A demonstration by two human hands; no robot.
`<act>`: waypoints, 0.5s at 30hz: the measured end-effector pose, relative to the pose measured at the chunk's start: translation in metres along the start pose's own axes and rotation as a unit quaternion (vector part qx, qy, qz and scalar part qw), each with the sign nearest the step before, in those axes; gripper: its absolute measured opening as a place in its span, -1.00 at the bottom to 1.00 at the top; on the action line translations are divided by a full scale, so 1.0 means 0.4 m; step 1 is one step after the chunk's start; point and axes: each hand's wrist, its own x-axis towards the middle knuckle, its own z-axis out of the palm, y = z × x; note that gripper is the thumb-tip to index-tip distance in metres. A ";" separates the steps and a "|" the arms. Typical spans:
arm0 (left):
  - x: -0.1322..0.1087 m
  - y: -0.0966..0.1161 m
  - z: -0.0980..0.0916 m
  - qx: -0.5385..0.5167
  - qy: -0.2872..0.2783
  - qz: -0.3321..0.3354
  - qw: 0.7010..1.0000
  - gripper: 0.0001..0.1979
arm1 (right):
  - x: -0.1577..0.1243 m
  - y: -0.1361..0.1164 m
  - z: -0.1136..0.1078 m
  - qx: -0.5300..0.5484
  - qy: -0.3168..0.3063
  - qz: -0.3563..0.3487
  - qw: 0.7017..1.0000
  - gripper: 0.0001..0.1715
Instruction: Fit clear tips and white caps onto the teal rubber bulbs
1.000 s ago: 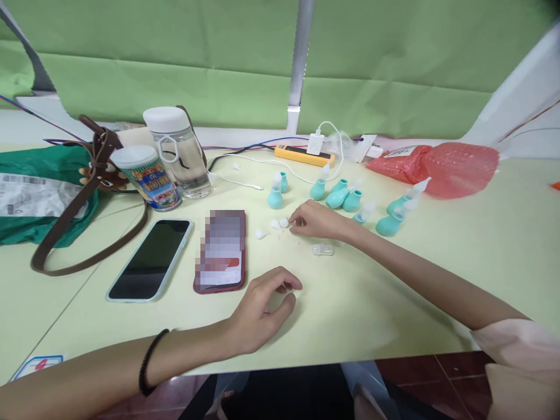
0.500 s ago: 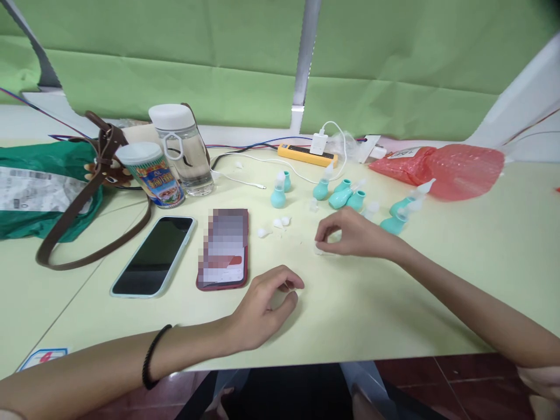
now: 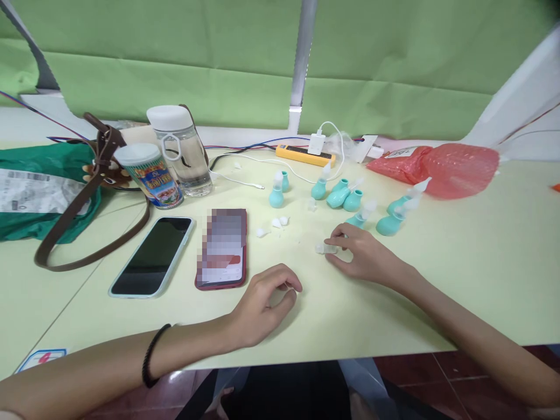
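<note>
My right hand (image 3: 356, 251) is low over the table, thumb and index finger on either side of a small clear plastic nozzle piece (image 3: 324, 249) lying there. Just beyond its fingers stands a teal rubber bulb with a clear tip (image 3: 359, 219), partly covered by the hand. My left hand (image 3: 266, 306) rests near the front edge, loosely curled with a small gap between thumb and index finger; nothing shows in it. Several more teal bulbs (image 3: 338, 197) stand or lie farther back, some fitted with clear pointed tips. Small white pieces (image 3: 277, 223) lie between the bulbs and my left hand.
Two phones (image 3: 151, 256) lie on the left. Behind them stand a printed cup (image 3: 153, 178) and a water bottle (image 3: 186, 154), beside a brown strap and a green package (image 3: 44, 192). A yellow power strip (image 3: 301, 155) with cables and a red plastic bag (image 3: 459, 169) line the back.
My right hand has shifted slightly right and toward me, its thumb and index finger parting, so the clear piece shows more. My left hand is almost unmoved.
</note>
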 end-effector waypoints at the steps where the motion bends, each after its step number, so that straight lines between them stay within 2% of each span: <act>1: 0.001 0.001 0.000 -0.002 0.000 -0.002 1.000 -0.86 | 0.000 -0.001 0.004 -0.009 -0.001 -0.003 1.000 -0.81; 3: 0.002 0.001 -0.001 -0.009 0.002 -0.011 1.000 -0.88 | 0.000 -0.007 0.013 -0.022 0.022 -0.017 0.999 -0.83; 6: 0.005 -0.004 0.003 -0.051 0.014 -0.054 0.997 -0.89 | 0.000 -0.033 0.019 -0.026 0.090 -0.063 0.994 -0.86; 9: 0.008 -0.014 0.008 -0.127 0.035 -0.103 0.986 -0.72 | -0.004 -0.077 0.020 -0.032 0.141 -0.113 0.983 -0.87; 11: 0.009 -0.021 0.011 -0.174 0.037 -0.117 0.977 -0.65 | -0.010 -0.104 0.024 -0.030 0.154 -0.137 0.978 -0.84; 15: 0.010 -0.024 0.012 -0.225 0.024 -0.113 0.968 -0.77 | -0.022 -0.133 0.045 -0.008 0.159 -0.163 0.974 -0.71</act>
